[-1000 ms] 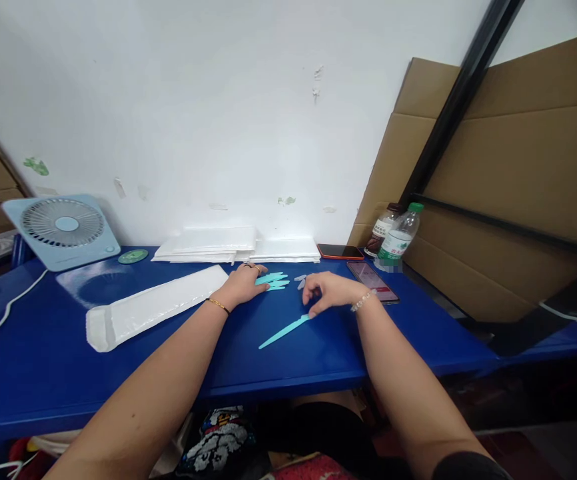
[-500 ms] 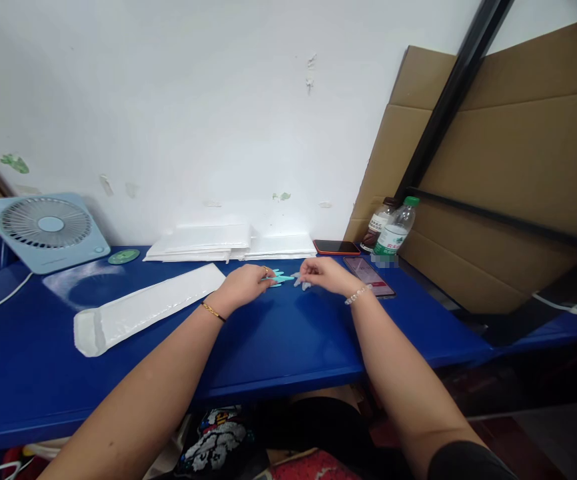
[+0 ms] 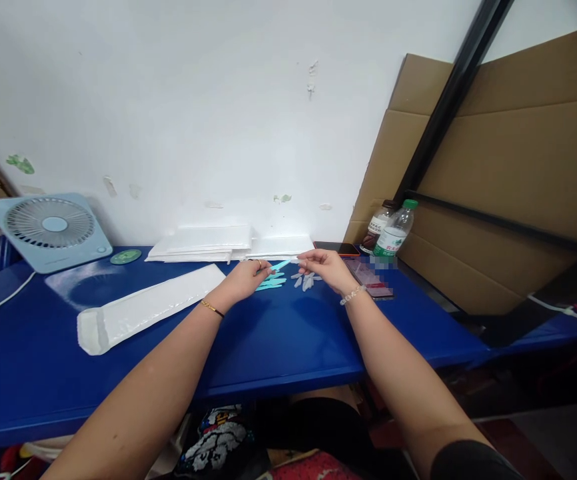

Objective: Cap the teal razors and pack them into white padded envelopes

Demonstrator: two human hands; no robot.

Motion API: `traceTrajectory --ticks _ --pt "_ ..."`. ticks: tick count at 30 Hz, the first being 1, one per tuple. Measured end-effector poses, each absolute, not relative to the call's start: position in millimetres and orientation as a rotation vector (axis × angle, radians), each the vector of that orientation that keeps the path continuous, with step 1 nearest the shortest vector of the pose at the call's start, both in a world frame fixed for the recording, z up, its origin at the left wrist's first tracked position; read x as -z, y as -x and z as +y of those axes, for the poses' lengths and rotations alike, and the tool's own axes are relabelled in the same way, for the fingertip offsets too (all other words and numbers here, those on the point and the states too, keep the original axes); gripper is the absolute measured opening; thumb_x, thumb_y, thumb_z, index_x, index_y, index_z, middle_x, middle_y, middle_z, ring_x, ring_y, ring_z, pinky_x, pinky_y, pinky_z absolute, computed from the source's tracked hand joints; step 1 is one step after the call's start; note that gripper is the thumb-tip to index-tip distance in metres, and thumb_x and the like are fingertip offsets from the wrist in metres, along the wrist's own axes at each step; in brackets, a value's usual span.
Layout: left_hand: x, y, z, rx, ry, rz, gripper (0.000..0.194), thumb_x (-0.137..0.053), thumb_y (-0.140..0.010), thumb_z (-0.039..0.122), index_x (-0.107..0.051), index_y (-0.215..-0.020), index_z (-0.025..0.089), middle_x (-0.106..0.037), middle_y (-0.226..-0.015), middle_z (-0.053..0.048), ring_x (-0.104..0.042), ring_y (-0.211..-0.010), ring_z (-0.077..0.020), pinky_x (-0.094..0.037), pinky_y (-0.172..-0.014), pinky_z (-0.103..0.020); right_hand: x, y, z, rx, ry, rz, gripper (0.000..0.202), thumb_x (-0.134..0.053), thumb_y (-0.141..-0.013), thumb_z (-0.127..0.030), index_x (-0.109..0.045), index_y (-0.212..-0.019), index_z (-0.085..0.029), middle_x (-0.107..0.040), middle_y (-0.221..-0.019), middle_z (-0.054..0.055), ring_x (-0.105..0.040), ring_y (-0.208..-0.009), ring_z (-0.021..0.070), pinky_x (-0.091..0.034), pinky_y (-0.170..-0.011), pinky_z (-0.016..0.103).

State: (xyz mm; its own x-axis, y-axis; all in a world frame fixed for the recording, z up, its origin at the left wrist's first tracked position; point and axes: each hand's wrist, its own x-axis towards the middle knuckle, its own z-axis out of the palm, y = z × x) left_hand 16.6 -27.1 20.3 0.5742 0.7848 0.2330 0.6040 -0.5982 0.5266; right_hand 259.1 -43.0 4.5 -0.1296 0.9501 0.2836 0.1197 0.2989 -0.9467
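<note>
The stick had risen and tilted since the earlier frame, above the other sticks. The left hand gripped its left end, fingers closed. The right hand pinched a pale piece at its right end. Clear pieces lay below on the table.
</note>
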Motion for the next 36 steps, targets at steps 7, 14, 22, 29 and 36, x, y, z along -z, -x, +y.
traceTrajectory --ticks 7,14,22,29,36 --pt "-17 -15 -25 -0.642 -2.432 1.116 0.040 -0.035 -0.089 0.048 -0.063 -0.088 0.020 -0.066 -0.080 -0.002 -0.057 -0.070 -0.0170 -0.041 -0.063 -0.026 -9 -257 -46 -0.942 1.045 -1.524 0.037 -0.073 -0.069 -0.048 -0.067 -0.082 -0.014 -0.064 -0.066 0.003 -0.062 -0.056 0.0124 -0.049 -0.052 0.024" --pt "-21 -17 -29 -0.611 -2.459 1.090 0.038 -0.036 -0.088 0.045 -0.065 -0.092 0.019 -0.067 -0.085 -0.003 -0.058 -0.075 -0.0178 -0.042 -0.068 -0.027 -9 -252 -48 -1.050 1.023 -1.480 0.036 -0.074 -0.067 -0.047 -0.062 -0.076 -0.014 -0.062 -0.063 0.001 -0.058 -0.049 0.0104 -0.047 -0.049 0.023" --pt "-19 -24 -34 -0.606 -2.493 1.096 0.036 -0.044 -0.085 0.041 -0.069 -0.095 0.019 -0.070 -0.091 -0.005 -0.059 -0.079 -0.0185 -0.042 -0.071 -0.026 -7 -240 -52 -1.149 1.061 -1.546 0.037 -0.072 -0.067 -0.048 -0.062 -0.077 -0.014 -0.066 -0.066 0.003 -0.062 -0.053 0.0114 -0.046 -0.046 0.020" --pt "-15 -30 -44 -0.353 -2.337 1.025 0.034 -0.053 -0.078 0.048 -0.068 -0.087 0.019 -0.063 -0.059 0.001 -0.057 -0.056 -0.0149 -0.039 -0.054 -0.023 -13 -255 -51 -0.830 1.275 -1.919 0.025 -0.060 -0.079 -0.038 -0.068 -0.079 -0.014 -0.066 -0.068 0.004 -0.057 -0.056 0.0105 -0.044 -0.055 0.022" --pt "-12 -26 -38 -0.354 -2.572 1.149 0.027 -0.057 -0.075 0.041 -0.069 -0.089 0.021 -0.066 -0.085 -0.005 -0.060 -0.073 -0.0185 -0.042 -0.060 -0.025 -6 -282 -45 -0.359 1.421 -2.361 0.023 -0.063 -0.065 -0.007 -0.071 -0.084 -0.017 -0.063 -0.087 0.004 -0.054 -0.069 0.0117 -0.041 -0.065 0.021"
